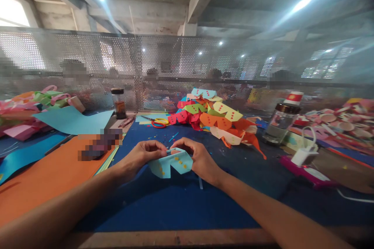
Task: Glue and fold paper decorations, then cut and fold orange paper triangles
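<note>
At far left, on the blue counter (175,212), a heap of folded papers (22,114), mostly pink, with some green and orange. Just right of this, a curved light-blue sheet (77,120), and nearer, a broad orange sheet (43,171) with a dark, blurred object (101,144) upon it, too unclear to name. Behind, upright, a dark-lidded jar (119,107) with brown contents.

Next, the left hand (149,152), with thumb and fingers closed on the upper left edge of a pale-blue paper piece (184,166) with yellow dots and a notch below. Held above the counter, between both hands. Farther back, open scissors (160,123) with yellow and red handles. Then the right hand (201,160), grasping the right end of the same piece. Behind it, a pile of dotted paper pieces (216,121) in many colours.

More to the right, a clear bottle (276,124), then a white plug (304,155) on a magenta power strip (309,172). At far right, a heap of red, pink and white pieces (341,118).
</note>
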